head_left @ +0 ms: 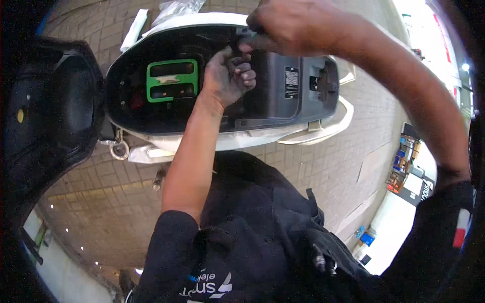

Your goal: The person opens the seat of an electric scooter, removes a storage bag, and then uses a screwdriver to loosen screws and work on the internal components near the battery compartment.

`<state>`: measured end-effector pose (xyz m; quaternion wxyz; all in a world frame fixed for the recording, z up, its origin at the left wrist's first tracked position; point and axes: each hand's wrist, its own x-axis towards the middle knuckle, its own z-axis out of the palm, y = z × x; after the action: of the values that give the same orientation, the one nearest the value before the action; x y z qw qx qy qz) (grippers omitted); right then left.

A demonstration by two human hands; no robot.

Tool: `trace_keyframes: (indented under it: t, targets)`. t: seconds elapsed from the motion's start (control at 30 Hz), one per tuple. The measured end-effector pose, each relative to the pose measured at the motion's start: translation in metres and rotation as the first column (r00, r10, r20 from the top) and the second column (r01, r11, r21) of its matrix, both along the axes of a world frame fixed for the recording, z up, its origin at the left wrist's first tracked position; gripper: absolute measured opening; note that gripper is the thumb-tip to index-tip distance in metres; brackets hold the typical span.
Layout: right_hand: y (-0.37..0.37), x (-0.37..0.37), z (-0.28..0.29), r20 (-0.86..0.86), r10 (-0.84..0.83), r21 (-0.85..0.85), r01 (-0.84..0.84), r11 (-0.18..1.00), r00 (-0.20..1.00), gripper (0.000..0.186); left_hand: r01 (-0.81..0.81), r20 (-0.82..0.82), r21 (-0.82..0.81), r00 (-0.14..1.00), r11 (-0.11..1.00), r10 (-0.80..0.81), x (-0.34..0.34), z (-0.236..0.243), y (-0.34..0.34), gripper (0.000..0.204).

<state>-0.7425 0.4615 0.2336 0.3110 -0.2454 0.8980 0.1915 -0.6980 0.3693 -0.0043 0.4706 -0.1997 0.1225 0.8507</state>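
An open under-seat compartment [275, 108] of a white scooter [242, 142] lies before me, black inside. My left hand [230, 78] is over its middle, palm up, with the fingers curled and the fingertips close to a small bracket [244, 32] on the far rim. Whatever the left fingers hold is too small to make out. My right hand [290, 28] is closed above that same rim, slightly blurred, beside the left fingertips. Its grip hides what it holds. A green frame [149, 83] with two openings sits in the compartment floor, left of my left hand.
The black seat [65, 101] stands hinged open on the left. Metal rings [119, 150] hang near the hinge. A white grab rail [343, 118] curves around the right end. Clear plastic wrapping [177, 9] lies on the paving behind. Shelves with goods [404, 156] stand far right.
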Motion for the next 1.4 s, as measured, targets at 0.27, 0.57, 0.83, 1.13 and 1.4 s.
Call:
trace_keyframes:
  t: [0.27,0.57,0.83,1.13,1.4]
  targets:
    - [-0.015,0.006,0.005,-0.136,-0.683,-0.039,0.685,0.728,0.718,0.033,-0.291,0.381,0.397,0.915,0.87,0.132,-0.002,-0.017,0.039,0.02]
    - [0.001,0.016,-0.001,0.069,0.293,0.123,-0.3,0.946,0.954,0.034,-0.35,0.39,0.283,0.892,0.893,0.226,0.007,0.004,0.043,0.024]
    - [0.037,0.044,-0.009,-0.287,0.58,0.16,-0.559,0.814,0.762,0.044,-0.37,0.389,0.411,0.898,0.833,0.207,0.021,0.03,0.067,0.028]
    - [0.027,0.043,0.003,-0.141,0.155,0.005,-0.156,0.988,0.978,0.034,-0.423,0.422,0.441,0.876,0.791,0.233,0.021,0.03,0.057,0.032]
    - [0.004,0.033,0.003,0.05,-0.721,-0.136,0.72,0.681,0.691,0.026,-0.394,0.411,0.433,0.887,0.811,0.211,0.025,0.023,0.061,0.028]
